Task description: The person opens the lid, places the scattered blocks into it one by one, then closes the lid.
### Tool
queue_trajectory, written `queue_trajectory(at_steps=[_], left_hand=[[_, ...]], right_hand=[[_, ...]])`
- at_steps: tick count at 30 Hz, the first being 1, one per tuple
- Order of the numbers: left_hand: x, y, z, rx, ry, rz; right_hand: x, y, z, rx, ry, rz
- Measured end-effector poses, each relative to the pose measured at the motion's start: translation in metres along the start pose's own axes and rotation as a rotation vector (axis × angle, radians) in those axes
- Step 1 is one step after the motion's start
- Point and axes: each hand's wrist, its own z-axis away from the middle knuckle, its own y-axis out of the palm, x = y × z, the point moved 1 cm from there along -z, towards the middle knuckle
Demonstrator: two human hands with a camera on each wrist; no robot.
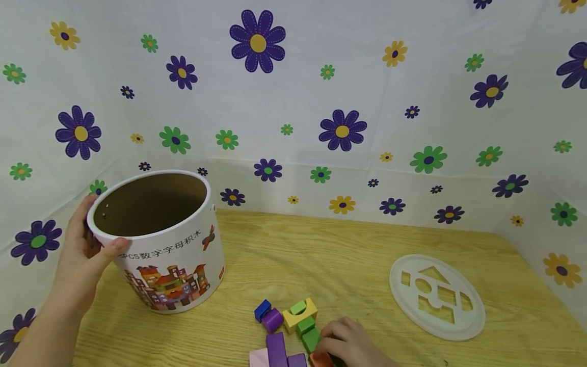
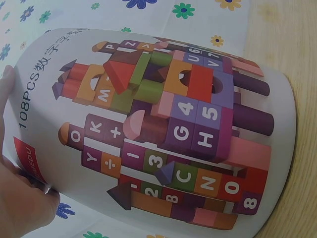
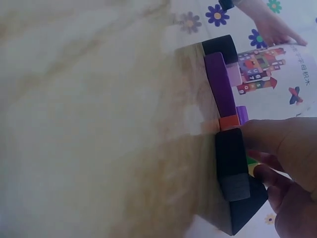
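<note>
My left hand point(image 1: 84, 250) grips the rim of a white toy-block bucket point(image 1: 174, 244), thumb outside at the front and fingers round the left side. The bucket leans slightly, its dark inside showing. In the left wrist view its printed picture of lettered blocks fills most of the frame. Low in the head view, my right hand point(image 1: 350, 344) has bent fingers at a dark block point(image 3: 232, 163), pinching it beside an orange block point(image 3: 229, 122). Close by stand green blocks point(image 1: 311, 339), a yellow arch block point(image 1: 311, 308) and a long purple block point(image 1: 276, 349).
A white lid point(image 1: 437, 326) with shaped cut-outs lies on the wooden table point(image 1: 348, 255) at the right. A blue block point(image 1: 263, 310), a purple cylinder point(image 1: 272, 321) and a pink block point(image 1: 259, 358) are in the block group. A flower-print cloth point(image 1: 293, 92) hangs behind.
</note>
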Motion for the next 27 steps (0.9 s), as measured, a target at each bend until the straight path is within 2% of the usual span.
queue_trajectory(at_steps=[4, 7, 13, 20, 25, 27], left_hand=[[0.000, 0.000, 0.000, -0.001, 0.008, 0.005], [0.000, 0.000, 0.000, 0.001, 0.019, 0.013], [0.001, 0.000, 0.000, 0.006, 0.013, 0.015], [0.002, 0.000, 0.000, 0.003, 0.020, 0.031], [0.002, 0.000, 0.000, 0.007, 0.028, 0.029], [0.001, 0.000, 0.000, 0.008, 0.029, 0.030]], right_hand=[[0.003, -0.009, -0.005, 0.164, 0.126, -0.062], [0.004, -0.012, -0.010, 0.226, 0.154, -0.087], [0.003, -0.014, -0.015, 0.201, 0.059, -0.073], [0.002, -0.016, -0.019, 0.219, -0.015, -0.080], [0.001, -0.015, -0.021, 0.192, -0.125, -0.087], [0.001, -0.015, -0.022, 0.251, 0.007, -0.231]])
